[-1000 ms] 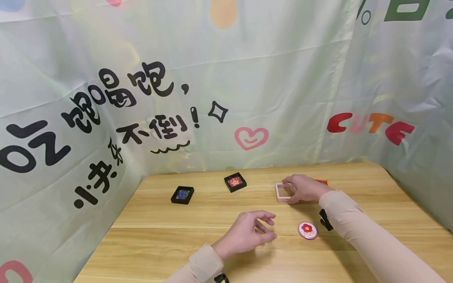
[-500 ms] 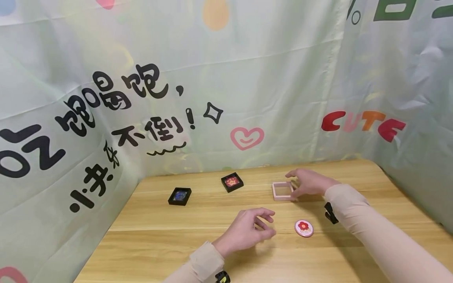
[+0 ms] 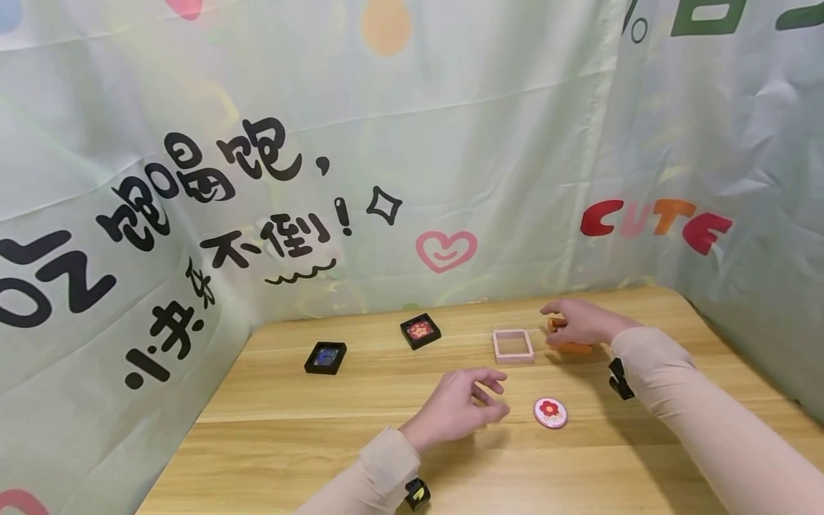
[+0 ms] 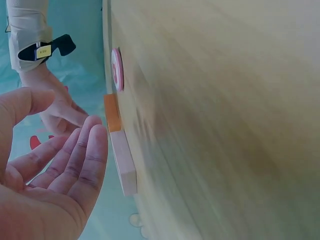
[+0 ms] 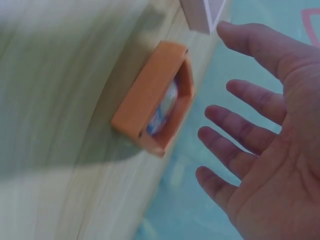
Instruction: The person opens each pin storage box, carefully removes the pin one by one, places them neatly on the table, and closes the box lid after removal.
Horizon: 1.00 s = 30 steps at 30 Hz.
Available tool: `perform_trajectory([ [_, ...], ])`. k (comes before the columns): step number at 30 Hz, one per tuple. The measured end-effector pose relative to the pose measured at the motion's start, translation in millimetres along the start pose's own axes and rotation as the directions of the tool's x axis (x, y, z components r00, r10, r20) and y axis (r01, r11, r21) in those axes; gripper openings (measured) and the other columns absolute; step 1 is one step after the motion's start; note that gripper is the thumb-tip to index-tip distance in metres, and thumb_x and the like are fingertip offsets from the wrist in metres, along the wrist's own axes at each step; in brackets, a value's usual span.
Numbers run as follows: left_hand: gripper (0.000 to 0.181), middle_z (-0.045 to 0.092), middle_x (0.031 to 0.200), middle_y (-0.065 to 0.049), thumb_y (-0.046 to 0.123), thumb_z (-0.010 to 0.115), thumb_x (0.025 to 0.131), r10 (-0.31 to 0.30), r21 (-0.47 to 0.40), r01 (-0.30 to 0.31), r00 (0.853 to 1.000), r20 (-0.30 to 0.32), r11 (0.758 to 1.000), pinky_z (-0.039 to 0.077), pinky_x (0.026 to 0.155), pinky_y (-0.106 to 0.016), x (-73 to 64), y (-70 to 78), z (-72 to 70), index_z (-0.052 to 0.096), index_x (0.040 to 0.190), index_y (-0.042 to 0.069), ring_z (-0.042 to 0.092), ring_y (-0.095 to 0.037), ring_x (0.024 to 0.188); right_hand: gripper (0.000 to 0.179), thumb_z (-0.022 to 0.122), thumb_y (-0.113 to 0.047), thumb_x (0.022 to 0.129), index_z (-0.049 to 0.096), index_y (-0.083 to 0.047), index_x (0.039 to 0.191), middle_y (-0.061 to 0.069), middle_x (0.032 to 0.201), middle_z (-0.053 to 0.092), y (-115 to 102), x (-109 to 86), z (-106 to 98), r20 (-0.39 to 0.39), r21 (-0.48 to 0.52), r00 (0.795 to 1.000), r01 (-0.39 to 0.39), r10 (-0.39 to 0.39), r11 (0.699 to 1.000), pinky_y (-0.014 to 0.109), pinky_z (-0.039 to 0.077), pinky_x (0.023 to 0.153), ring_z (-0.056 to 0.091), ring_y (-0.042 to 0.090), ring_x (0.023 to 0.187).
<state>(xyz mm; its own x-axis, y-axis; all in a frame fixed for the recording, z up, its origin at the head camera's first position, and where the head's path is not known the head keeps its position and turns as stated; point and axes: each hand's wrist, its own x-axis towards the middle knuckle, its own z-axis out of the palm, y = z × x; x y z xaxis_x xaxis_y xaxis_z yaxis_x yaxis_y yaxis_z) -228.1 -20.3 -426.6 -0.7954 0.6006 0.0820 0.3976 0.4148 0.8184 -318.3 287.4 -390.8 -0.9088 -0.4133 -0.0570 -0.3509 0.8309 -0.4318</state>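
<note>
My right hand [image 3: 587, 323] hovers over an orange square frame [image 3: 573, 348], hiding part of it. In the right wrist view its fingers are spread apart above the orange frame [image 5: 145, 95], which holds something blue and white. Just left of it on the table lies a pale pink square frame [image 3: 513, 360] with a clear middle. My left hand [image 3: 453, 408] is held over the table with bent, relaxed fingers and nothing in them. To the right of its fingertips lies a round badge [image 3: 550, 413] with a red flower.
Two black square frames lie farther left: one with a red picture [image 3: 420, 331], one with a blue picture [image 3: 325, 357]. A printed cloth [image 3: 502, 179] hangs behind and beside the wooden table [image 3: 290, 429].
My right hand has come away from the pink frame and moved right, over the orange frame. The pink frame now shows whole. My left hand has hardly moved; the head view has shifted slightly.
</note>
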Motion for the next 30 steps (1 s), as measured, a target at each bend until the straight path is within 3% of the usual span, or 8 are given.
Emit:
perform_trajectory([
  [2, 0.043, 0.077, 0.122, -0.012, 0.017, 0.083, 0.095, -0.005, 0.006, 0.005, 1.0, -0.005, 1.0, 0.06, 0.076, -0.013, 3.4, 1.6, 1.0, 0.071, 0.136, 0.008, 0.071, 0.004, 0.09, 0.069, 0.084, -0.024, 0.092, 0.057, 0.014, 0.142, 0.036, 0.141, 0.062, 3.9, -2.7, -1.6, -0.002, -0.007, 1.0, -0.008, 0.008, 1.0, 0.068, 0.051, 0.111, 0.06, 0.053, 0.131],
  [7, 0.043, 0.078, 0.121, -0.008, 0.018, 0.084, 0.094, -0.041, 0.031, 0.041, 0.999, -0.022, 0.999, 0.059, 0.077, -0.013, 11.9, 6.8, 3.1, 0.072, 0.135, 0.012, 0.069, 0.004, 0.09, 0.074, 0.089, -0.027, 0.086, 0.059, 0.017, 0.138, 0.038, 0.138, 0.063, 13.5, -5.4, -0.6, -0.008, -0.048, 0.999, -0.033, 0.033, 0.998, 0.068, 0.052, 0.11, 0.059, 0.058, 0.129],
  [14, 0.04, 0.078, 0.119, -0.008, 0.018, 0.084, 0.094, -0.044, 0.046, 0.045, 0.999, -0.021, 0.998, 0.059, 0.075, -0.013, 24.3, 13.9, 5.5, 0.073, 0.132, 0.011, 0.068, 0.004, 0.087, 0.077, 0.091, -0.026, 0.083, 0.059, 0.017, 0.137, 0.037, 0.132, 0.066, 20.0, -5.0, 3.2, -0.007, -0.06, 0.997, -0.075, 0.074, 0.995, 0.067, 0.053, 0.107, 0.063, 0.053, 0.122],
  [19, 0.041, 0.077, 0.118, -0.006, 0.019, 0.084, 0.094, -0.051, 0.056, 0.052, 0.999, -0.013, 0.997, 0.058, 0.073, -0.013, 30.8, 14.8, 8.7, 0.072, 0.132, 0.011, 0.067, 0.004, 0.086, 0.071, 0.091, -0.015, 0.081, 0.06, 0.018, 0.135, 0.037, 0.13, 0.066, 20.3, -5.0, 3.4, -0.003, -0.052, 0.996, -0.086, 0.086, 0.995, 0.065, 0.055, 0.105, 0.065, 0.048, 0.115],
  [25, 0.046, 0.076, 0.115, -0.002, 0.019, 0.083, 0.095, -0.076, 0.049, 0.076, 0.997, -0.003, 0.996, 0.059, 0.07, -0.014, 37.6, 11.2, 13.3, 0.07, 0.137, 0.007, 0.068, 0.003, 0.084, 0.055, 0.084, 0.001, 0.077, 0.067, 0.013, 0.128, 0.031, 0.124, 0.069, 24.0, -5.3, 2.4, 0.011, -0.056, 0.996, -0.085, 0.086, 0.995, 0.051, 0.058, 0.092, 0.063, 0.036, 0.103],
  [30, 0.047, 0.077, 0.114, -0.003, 0.019, 0.083, 0.094, -0.088, 0.057, 0.089, 0.996, -0.013, 0.994, 0.058, 0.07, -0.014, 44.0, 9.5, 16.0, 0.07, 0.138, 0.008, 0.068, 0.002, 0.083, 0.053, 0.082, 0.005, 0.075, 0.068, 0.01, 0.125, 0.025, 0.12, 0.071, 26.1, -6.0, 1.0, 0.037, -0.056, 0.995, -0.089, 0.091, 0.994, 0.046, 0.056, 0.089, 0.059, 0.032, 0.098],
])
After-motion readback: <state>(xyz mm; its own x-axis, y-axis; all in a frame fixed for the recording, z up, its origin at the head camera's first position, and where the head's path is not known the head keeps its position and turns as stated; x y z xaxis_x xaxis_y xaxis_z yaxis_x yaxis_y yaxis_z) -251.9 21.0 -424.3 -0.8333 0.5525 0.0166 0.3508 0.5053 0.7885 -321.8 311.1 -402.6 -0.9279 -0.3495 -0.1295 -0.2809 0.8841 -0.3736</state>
